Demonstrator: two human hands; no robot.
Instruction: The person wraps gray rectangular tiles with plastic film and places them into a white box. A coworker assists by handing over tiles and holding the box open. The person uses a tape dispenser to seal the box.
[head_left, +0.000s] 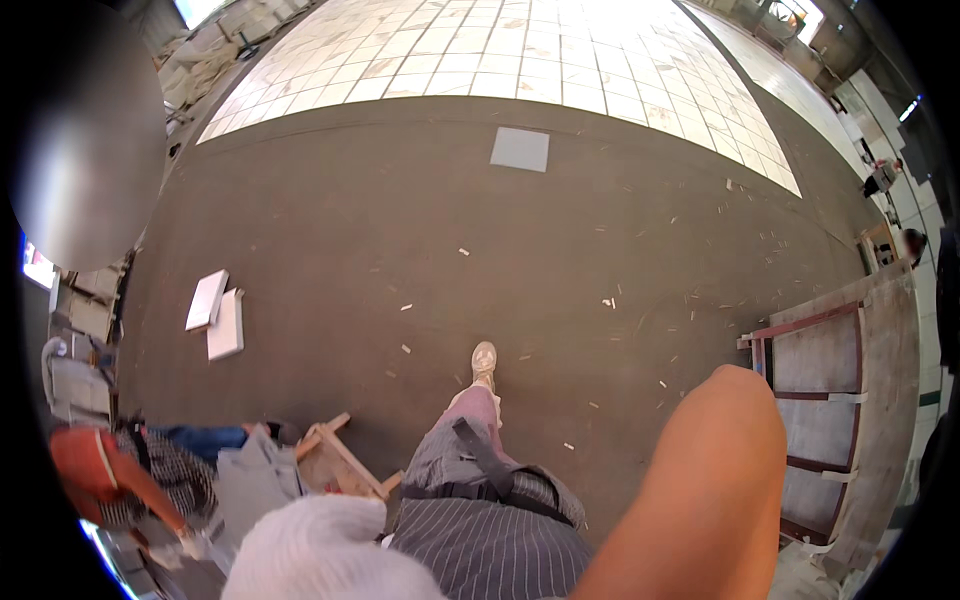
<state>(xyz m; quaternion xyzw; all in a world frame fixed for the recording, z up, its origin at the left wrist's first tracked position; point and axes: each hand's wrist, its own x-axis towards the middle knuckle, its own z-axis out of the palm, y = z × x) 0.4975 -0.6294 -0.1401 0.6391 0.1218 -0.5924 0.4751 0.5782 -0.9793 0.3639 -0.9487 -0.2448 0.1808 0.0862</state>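
Close at the lower edge, a white ribbed knit covering (pixel 325 555) stands where my left arm comes in. Its rounded end faces forward, no fingers show, and I cannot make out anything held. My bare right arm (pixel 700 490) rises from the lower right, bent, with what looks like the elbow foremost; its hand lies outside the picture. Between the arms are my dark striped apron (pixel 490 550) and a grey bag or cloth with a strap (pixel 450 470) at the waist. One light shoe (pixel 484 360) is on the floor ahead.
Large marbled tiles (pixel 480 60) cover the far floor. A loose grey-white tile (pixel 520 150) and two white slabs (pixel 207 300) lie nearer. A co-worker (pixel 100 470) bends beside a wooden frame (pixel 345 460) at left. A red-brown rack (pixel 815 420) stands right; small chips litter the floor.
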